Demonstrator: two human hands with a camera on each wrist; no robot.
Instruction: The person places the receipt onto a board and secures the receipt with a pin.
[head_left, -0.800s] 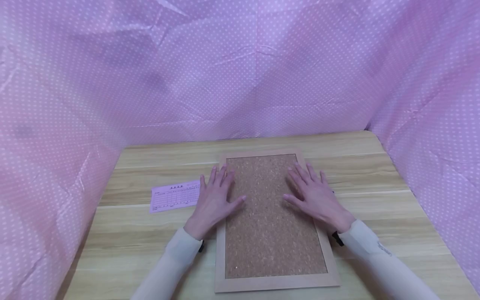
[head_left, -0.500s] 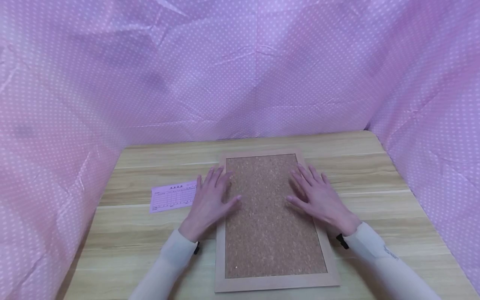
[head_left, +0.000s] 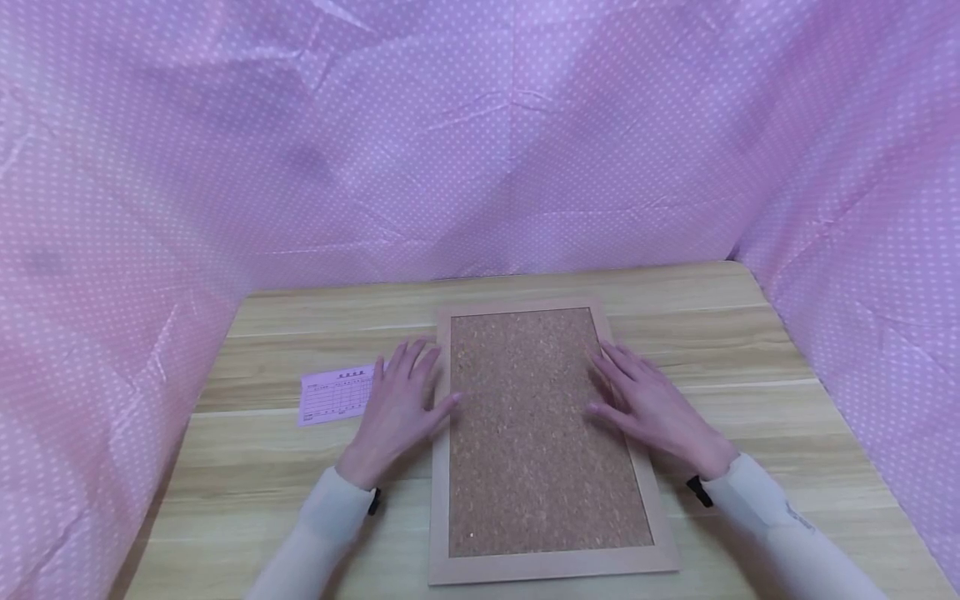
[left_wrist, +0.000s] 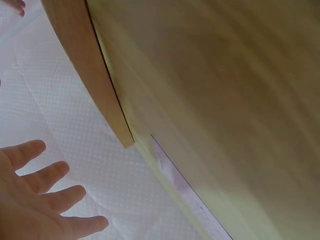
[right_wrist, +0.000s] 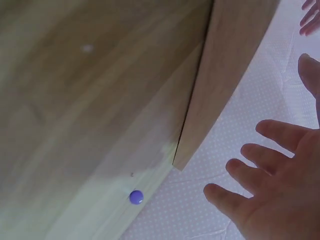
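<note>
A cork board [head_left: 547, 433] in a pale wooden frame lies flat on the table, its long sides running away from me. My left hand [head_left: 397, 408] hovers beside its left edge with fingers extended, the thumb overlapping the frame in the head view. Over the right edge is my right hand [head_left: 656, 408], also with straight, slightly spread fingers. Both wrist views show the palms raised above the frame's side [left_wrist: 95, 75], holding nothing. A pink printed form [head_left: 333, 396] lies left of the board, partly hidden behind my left hand.
A small purple round thing [right_wrist: 136, 197] sits on the wood-grain table [head_left: 247, 483] right of the board, hidden behind my right hand in the head view. Pink dotted cloth [head_left: 480, 150] hangs around the table's back and sides.
Both hands have moved apart and slightly toward me, from over the cork to the board's side edges. My left hand covers more of the pink form. The board stays put.
</note>
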